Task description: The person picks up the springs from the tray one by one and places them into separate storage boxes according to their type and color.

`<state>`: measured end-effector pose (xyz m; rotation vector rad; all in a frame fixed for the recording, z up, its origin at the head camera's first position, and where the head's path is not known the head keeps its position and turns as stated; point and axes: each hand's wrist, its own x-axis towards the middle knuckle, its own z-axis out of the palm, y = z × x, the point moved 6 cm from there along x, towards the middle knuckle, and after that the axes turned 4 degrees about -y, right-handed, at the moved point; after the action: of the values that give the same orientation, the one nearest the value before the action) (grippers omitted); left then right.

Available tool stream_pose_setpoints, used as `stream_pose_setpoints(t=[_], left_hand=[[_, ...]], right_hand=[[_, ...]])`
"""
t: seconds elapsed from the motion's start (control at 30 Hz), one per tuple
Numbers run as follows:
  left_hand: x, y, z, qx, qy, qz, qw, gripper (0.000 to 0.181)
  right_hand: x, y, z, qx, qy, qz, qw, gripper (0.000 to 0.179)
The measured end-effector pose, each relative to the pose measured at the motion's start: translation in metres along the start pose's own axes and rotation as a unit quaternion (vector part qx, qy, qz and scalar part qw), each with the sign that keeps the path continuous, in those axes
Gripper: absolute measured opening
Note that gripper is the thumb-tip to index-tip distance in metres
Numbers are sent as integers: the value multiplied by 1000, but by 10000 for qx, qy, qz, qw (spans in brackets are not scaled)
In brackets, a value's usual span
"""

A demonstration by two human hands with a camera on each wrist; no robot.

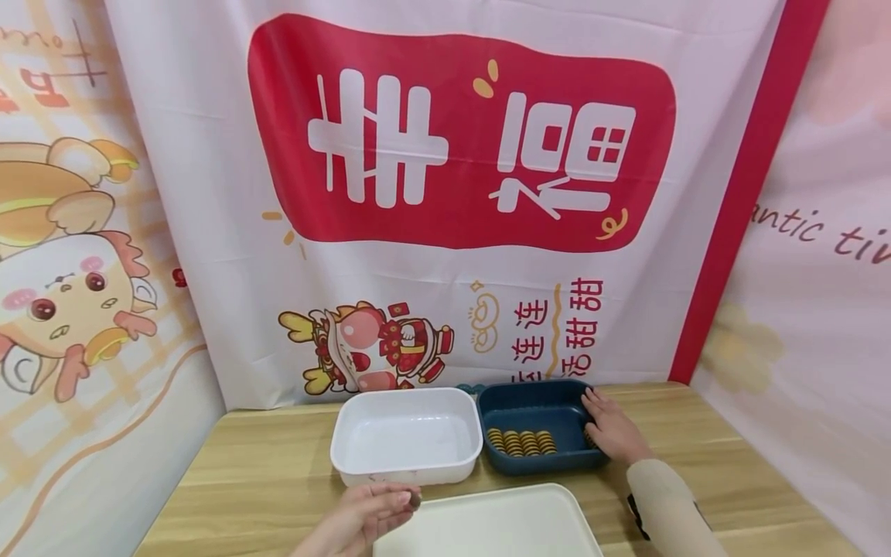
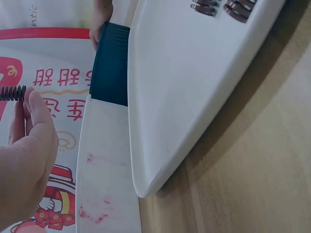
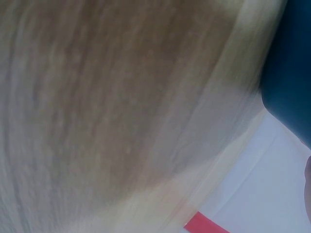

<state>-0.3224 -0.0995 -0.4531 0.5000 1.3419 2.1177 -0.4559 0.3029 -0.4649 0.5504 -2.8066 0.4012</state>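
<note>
My left hand point(image 1: 365, 517) pinches a dark brown, ribbed spring-like coil point(image 2: 12, 93) between thumb and fingertips, above the front edge of the white tub point(image 1: 404, 473). My right hand point(image 1: 616, 429) lies over the right end of the dark blue tub point(image 1: 543, 464), with its fingers extended across the rim. Inside that blue tub, several brown-and-yellow ribbed pieces point(image 1: 529, 443) lie in rows at the near left. Another ribbed piece point(image 1: 589, 439) shows partly under the right hand. Two dark coils point(image 2: 240, 8) rest on the cream tray point(image 2: 180, 73) in the left wrist view.
Side by side at the back of the wooden table point(image 1: 264, 464) stand the two tubs, white on the left. In front of them lies the tray, cut off by the head view's lower edge. Printed cloth point(image 1: 459, 271) hangs directly behind the tubs.
</note>
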Motion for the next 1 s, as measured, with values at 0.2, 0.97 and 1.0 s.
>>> stream_pose_setpoints(t=[0.2,0.97,1.0], left_hand=[[1,3,-3,-268,-163,81,9995,24],[9,22,-33,-85,1686,569,9840,16],[10,24,-35,54,1795,603,9819,16]], right_hand=[[-1,-1,0,31,8,-10,10000,46],[-1,-1,-2,-20,98,-38,9999,47],[-1,-1,-2,2,115,-46,9999,47]])
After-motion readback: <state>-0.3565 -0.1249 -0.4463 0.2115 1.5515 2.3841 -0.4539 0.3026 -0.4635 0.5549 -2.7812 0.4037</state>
